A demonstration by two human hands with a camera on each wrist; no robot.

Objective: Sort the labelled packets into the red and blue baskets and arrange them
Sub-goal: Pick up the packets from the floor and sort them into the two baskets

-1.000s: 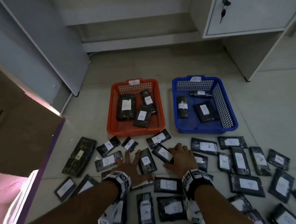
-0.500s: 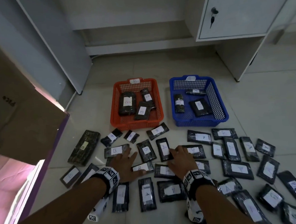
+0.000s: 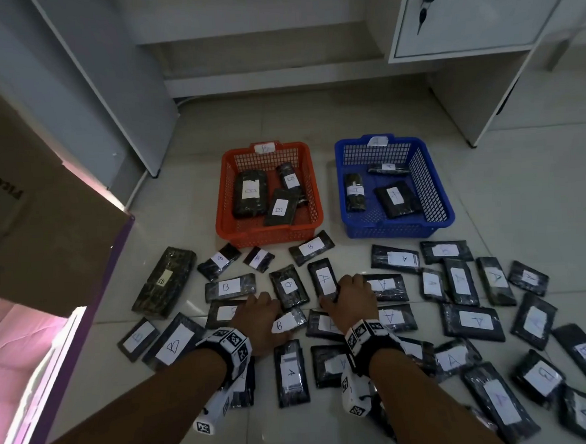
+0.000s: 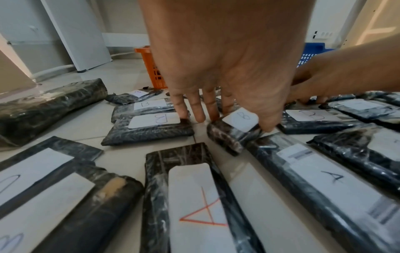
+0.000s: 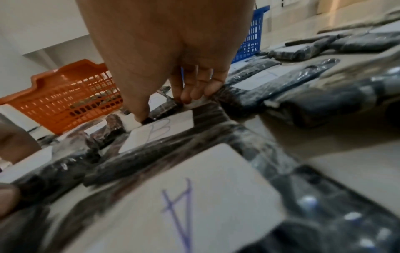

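Head view – baskets: the red basket [image 3: 270,232] and the blue basket [image 3: 397,227] stood side by side on the floor [image 3: 522,180], a strip of bare tile between them; three B packets lay in the red, three A packets in the blue
Head view – loose packets: many lay scattered on the tiles before the baskets, B labels mostly left, A labels mostly right, several edge to edge or overlapping; open tile remained behind and to the right of the baskets
Head view – left hand [image 3: 260,318]: lay over a small B packet [image 3: 288,322], just beside its neighbours
Head view – right hand [image 3: 353,297]: was at the near end of an upright A packet [image 3: 323,279]
Left wrist view – left hand [image 4: 220,68]: thumb and fingers [image 4: 195,109] pinched the small B packet [image 4: 234,127] by its end edges, one end tilted up off the tile; a narrow gap of floor showed to its left
Right wrist view – right hand [image 5: 173,56]: fingertips [image 5: 195,90] and thumb curled round the near edge of the A packet [image 5: 165,107], gripping it; a B-labelled packet [image 5: 160,135] lay just in front
Surroundings: a cardboard box [image 3: 34,217] stood at the left and a white cabinet [image 3: 471,12] at the upper right
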